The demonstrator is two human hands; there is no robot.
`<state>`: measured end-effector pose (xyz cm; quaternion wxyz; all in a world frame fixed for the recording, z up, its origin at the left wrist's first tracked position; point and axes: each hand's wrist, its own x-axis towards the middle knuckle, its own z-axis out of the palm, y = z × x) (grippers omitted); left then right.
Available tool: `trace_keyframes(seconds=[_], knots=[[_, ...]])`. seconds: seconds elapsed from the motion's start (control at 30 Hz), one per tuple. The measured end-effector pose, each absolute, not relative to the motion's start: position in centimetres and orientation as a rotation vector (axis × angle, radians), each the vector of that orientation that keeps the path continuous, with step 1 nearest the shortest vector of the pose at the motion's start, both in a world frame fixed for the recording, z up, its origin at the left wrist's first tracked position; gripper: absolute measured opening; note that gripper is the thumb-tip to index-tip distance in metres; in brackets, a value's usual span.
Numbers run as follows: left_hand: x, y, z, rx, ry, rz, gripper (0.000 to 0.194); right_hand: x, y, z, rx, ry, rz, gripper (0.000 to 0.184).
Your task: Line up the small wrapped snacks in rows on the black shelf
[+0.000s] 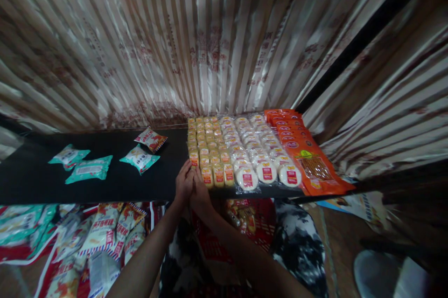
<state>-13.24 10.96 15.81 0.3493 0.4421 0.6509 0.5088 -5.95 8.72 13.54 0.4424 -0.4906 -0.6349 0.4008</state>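
Observation:
My left hand point(184, 183) and my right hand point(200, 189) are close together at the shelf's front edge. Their fingers are closed around the near end of a small yellow snack pack point(193, 158), which is partly hidden by them. That pack lies at the front of the leftmost row of small yellow snack packs point(219, 174). To the right come rows of round white wrapped cakes point(266, 173). Beyond these, flat orange bags point(311, 167) overlap in a stack at the right end.
On the black shelf point(115, 190), several teal packets point(89, 169) and one red-and-white packet point(151, 139) lie at left. Below are open bags of snack packets point(101, 237) and a red basket point(268, 223) near my knees. A striped curtain point(210, 46) hangs behind.

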Motion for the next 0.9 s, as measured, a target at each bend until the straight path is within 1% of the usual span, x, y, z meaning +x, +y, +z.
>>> trace_keyframes(seconds=[0.17, 0.37, 0.53, 0.7, 0.9], knots=[[-13.3, 10.6, 15.6, 1.140, 1.761, 1.322, 0.027, -5.9, 8.4, 13.3, -1.217, -1.580, 0.983, 0.055], [-13.5, 10.1, 15.7, 1.144, 1.780, 1.339, 0.029, -5.9, 7.9, 13.8, -1.186, -1.616, 0.940, 0.051], [-13.2, 9.7, 15.9, 1.125, 1.804, 1.396, 0.025, -5.5, 7.5, 13.6, -1.152, -1.643, 0.907, 0.051], [-12.5, 8.6, 16.3, 1.159, 1.826, 1.395, 0.026, -4.5, 6.7, 13.3, -1.134, -1.675, 0.871, 0.047], [-12.2, 8.2, 16.8, 1.193, 1.871, 1.383, 0.029, -3.4, 6.3, 15.4, -1.074, -1.786, 0.825, 0.045]])
